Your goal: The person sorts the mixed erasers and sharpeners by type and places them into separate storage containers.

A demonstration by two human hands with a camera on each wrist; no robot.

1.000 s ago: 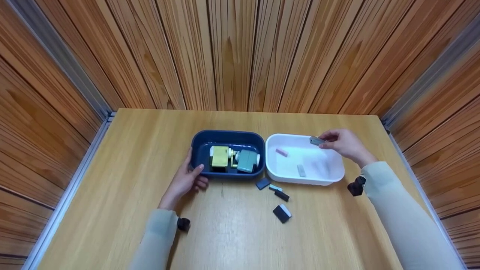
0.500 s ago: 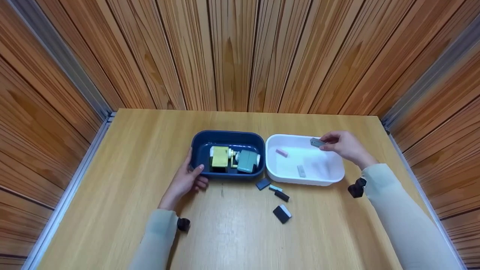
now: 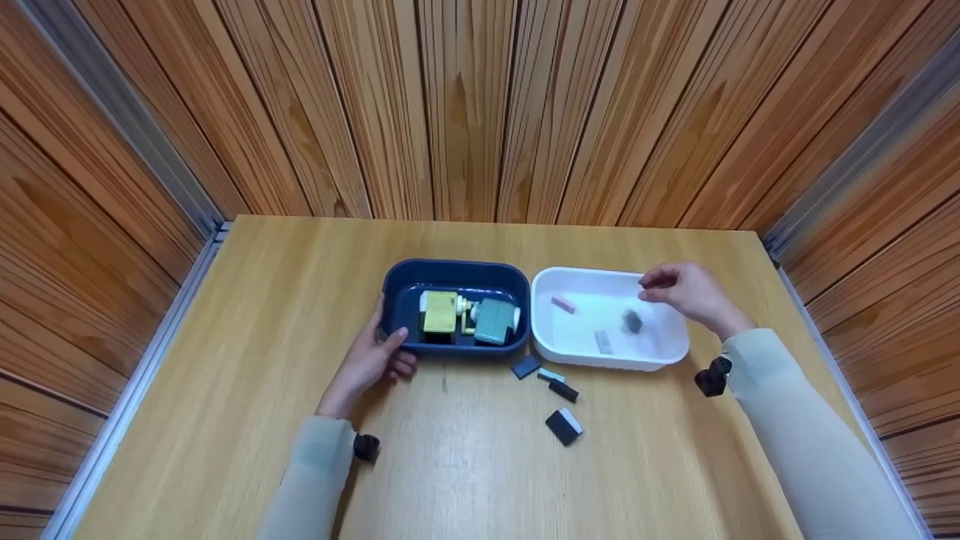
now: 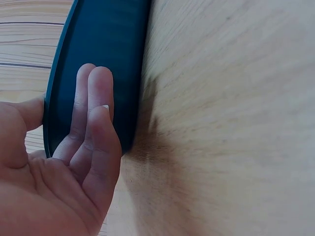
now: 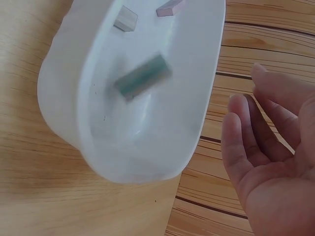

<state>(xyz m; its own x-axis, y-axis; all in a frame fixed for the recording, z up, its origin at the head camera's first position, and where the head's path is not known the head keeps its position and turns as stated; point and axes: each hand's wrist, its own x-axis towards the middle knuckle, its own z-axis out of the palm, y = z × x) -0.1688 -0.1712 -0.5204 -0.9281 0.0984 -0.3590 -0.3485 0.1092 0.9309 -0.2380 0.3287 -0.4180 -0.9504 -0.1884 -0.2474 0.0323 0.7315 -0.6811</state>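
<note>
My left hand (image 3: 373,358) holds the front left corner of a dark blue tub (image 3: 454,267), its thumb over the rim. In the left wrist view, several fingers lie along the tub's outer wall (image 4: 120,29). Inside are a yellow blocky piece (image 3: 439,315) and a teal one (image 3: 495,322), with pale round parts between them. My right hand (image 3: 694,294) hovers at the back right rim of a white tub (image 3: 585,271), fingers parted around nothing. A grey-green block (image 5: 143,78), blurred, is inside that tub below the hand. A pink block (image 3: 563,304) and a pale grey block (image 3: 603,342) lie there too.
In front of the tubs lie a dark blue block (image 3: 526,367), a light blue strip (image 3: 551,376), a black bar (image 3: 563,391) and a black-and-white block (image 3: 564,427). Wood-panelled walls (image 3: 480,112) stand behind the table (image 3: 465,480) and on both sides.
My right hand has let go of the grey-green block, which has dropped from the fingertips into the white tub. The left hand and the blue tub have stayed put.
</note>
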